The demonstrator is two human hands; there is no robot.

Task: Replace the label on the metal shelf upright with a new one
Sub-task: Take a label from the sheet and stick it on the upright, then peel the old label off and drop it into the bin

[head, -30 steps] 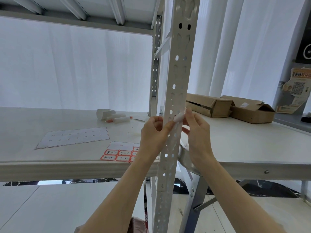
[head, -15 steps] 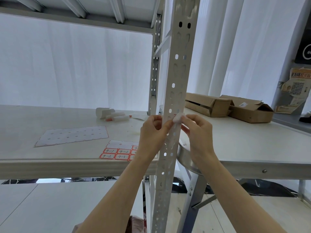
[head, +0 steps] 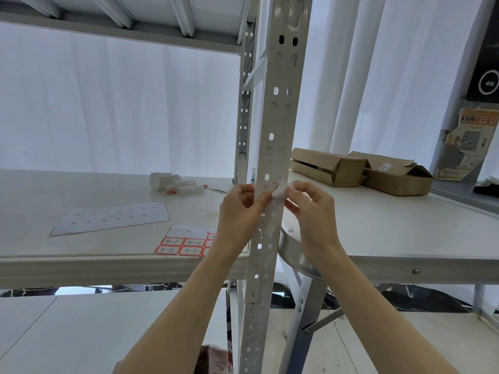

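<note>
A perforated grey metal upright [head: 278, 109] runs up the middle of the view. At shelf height a small white label [head: 279, 190] with a red edge stands partly off the upright's front. My right hand [head: 310, 211] pinches the label between thumb and fingertips. My left hand [head: 240, 209] holds the upright from the left, its thumb pressing the face just beside the label. A sheet of red-bordered labels [head: 186, 245] marked 4-1 and 4-2 lies on the shelf [head: 81, 268] near its front edge.
A used backing sheet [head: 110, 218] lies left on the shelf. Rolled paper and a red-tipped marker [head: 183, 188] sit further back. Two cardboard boxes [head: 361, 170] rest on the table to the right. A round metal rim [head: 297, 256] juts out behind the upright.
My right hand's fingers curled in and drew the label further off the upright. My left hand stayed put on the upright.
</note>
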